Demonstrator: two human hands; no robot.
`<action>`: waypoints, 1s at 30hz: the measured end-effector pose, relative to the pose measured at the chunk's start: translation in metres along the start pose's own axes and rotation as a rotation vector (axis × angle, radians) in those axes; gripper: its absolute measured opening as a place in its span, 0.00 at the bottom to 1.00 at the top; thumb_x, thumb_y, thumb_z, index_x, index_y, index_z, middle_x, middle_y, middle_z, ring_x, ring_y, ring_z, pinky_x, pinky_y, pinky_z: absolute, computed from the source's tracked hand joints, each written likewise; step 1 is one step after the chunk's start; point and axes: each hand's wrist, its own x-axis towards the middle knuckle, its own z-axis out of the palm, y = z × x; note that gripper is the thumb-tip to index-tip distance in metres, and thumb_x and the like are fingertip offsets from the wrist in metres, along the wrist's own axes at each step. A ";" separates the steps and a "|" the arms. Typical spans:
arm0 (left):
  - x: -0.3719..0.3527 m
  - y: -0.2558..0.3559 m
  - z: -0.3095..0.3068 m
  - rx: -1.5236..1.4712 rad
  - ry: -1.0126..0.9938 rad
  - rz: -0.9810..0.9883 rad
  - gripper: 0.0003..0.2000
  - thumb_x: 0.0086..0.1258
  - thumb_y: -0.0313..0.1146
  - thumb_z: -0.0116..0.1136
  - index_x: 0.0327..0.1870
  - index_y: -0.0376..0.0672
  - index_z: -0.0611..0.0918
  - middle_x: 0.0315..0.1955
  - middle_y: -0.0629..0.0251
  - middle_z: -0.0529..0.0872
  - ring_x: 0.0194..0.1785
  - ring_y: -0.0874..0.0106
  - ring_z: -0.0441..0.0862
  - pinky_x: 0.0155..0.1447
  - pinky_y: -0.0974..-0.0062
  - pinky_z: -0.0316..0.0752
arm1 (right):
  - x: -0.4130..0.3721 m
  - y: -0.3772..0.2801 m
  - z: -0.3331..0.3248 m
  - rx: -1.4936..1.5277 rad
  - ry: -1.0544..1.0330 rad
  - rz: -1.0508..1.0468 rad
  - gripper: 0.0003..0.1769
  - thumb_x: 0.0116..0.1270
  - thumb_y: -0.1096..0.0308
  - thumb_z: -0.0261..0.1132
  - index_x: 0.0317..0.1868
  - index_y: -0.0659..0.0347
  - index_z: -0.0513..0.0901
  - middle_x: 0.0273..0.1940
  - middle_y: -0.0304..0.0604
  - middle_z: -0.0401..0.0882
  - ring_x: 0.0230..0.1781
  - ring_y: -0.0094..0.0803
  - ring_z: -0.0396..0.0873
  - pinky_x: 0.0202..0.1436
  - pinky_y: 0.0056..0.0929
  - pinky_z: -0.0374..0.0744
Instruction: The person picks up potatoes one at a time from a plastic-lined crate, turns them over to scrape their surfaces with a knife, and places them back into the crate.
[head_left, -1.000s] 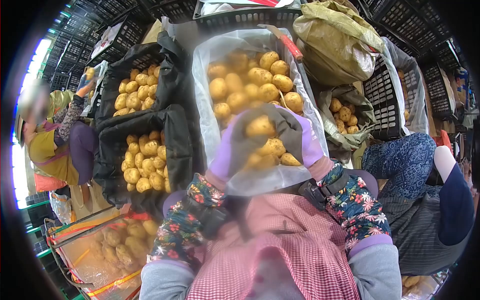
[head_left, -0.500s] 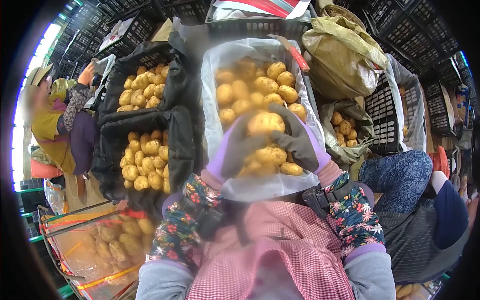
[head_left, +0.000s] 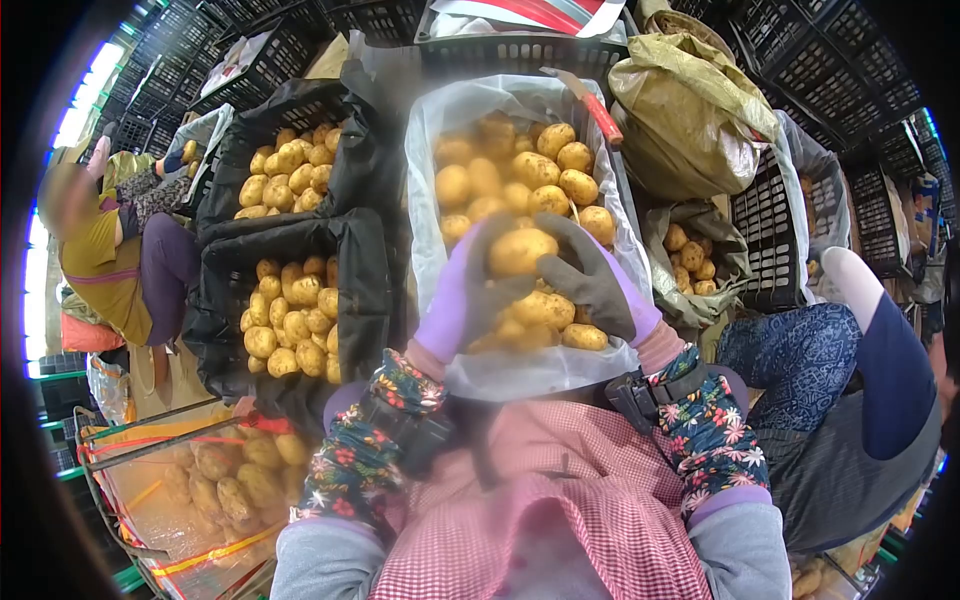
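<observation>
Gloved in grey and purple, my left hand [head_left: 474, 280] and my right hand [head_left: 596, 275] close around one potato [head_left: 521, 252] from its two sides. The potato is held just above a crate lined with white plastic [head_left: 428, 130]. More potatoes [head_left: 560, 180] fill that crate below and beyond my fingers. On the crate's far right edge lies a knife with a red handle [head_left: 602, 118]. A blurred patch on the view hides part of the potatoes at the crate's left.
Left stand two black-lined crates of potatoes [head_left: 352, 275]. A clear bag of potatoes [head_left: 215, 480] sits front left. An olive sack [head_left: 685, 115] and a potato-filled bag [head_left: 655, 235] stand right. One person [head_left: 120, 260] sits left, another [head_left: 850, 440] right.
The potato has shifted slightly left and turned in my hands. At the left, the other person's hand has lowered; the person at the right has stretched an arm forward.
</observation>
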 end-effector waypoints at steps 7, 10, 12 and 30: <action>-0.004 -0.004 0.010 -0.004 -0.007 -0.035 0.36 0.63 0.23 0.69 0.72 0.35 0.65 0.63 0.58 0.74 0.65 0.69 0.73 0.68 0.72 0.72 | -0.006 0.006 0.013 0.017 0.159 0.039 0.24 0.75 0.57 0.61 0.64 0.62 0.75 0.47 0.41 0.81 0.46 0.25 0.80 0.47 0.25 0.78; -0.007 0.002 0.007 -0.073 -0.107 -0.219 0.32 0.67 0.28 0.66 0.71 0.37 0.66 0.61 0.58 0.76 0.63 0.69 0.76 0.66 0.73 0.73 | -0.003 0.014 0.008 -0.013 0.177 0.319 0.24 0.76 0.52 0.57 0.59 0.65 0.78 0.45 0.41 0.82 0.40 0.26 0.83 0.41 0.26 0.80; -0.010 -0.017 0.008 -0.439 -0.168 -0.449 0.28 0.71 0.30 0.61 0.70 0.38 0.67 0.60 0.58 0.77 0.61 0.69 0.78 0.65 0.74 0.75 | -0.004 0.016 0.008 0.042 0.102 0.430 0.24 0.77 0.50 0.56 0.58 0.63 0.79 0.42 0.41 0.82 0.38 0.26 0.83 0.39 0.27 0.80; 0.020 0.001 -0.068 -0.227 0.313 -0.081 0.22 0.80 0.37 0.49 0.68 0.35 0.67 0.64 0.53 0.75 0.61 0.63 0.79 0.64 0.68 0.76 | 0.214 0.087 0.025 -0.959 0.127 -0.326 0.25 0.68 0.59 0.60 0.63 0.56 0.74 0.56 0.57 0.77 0.57 0.52 0.78 0.59 0.45 0.77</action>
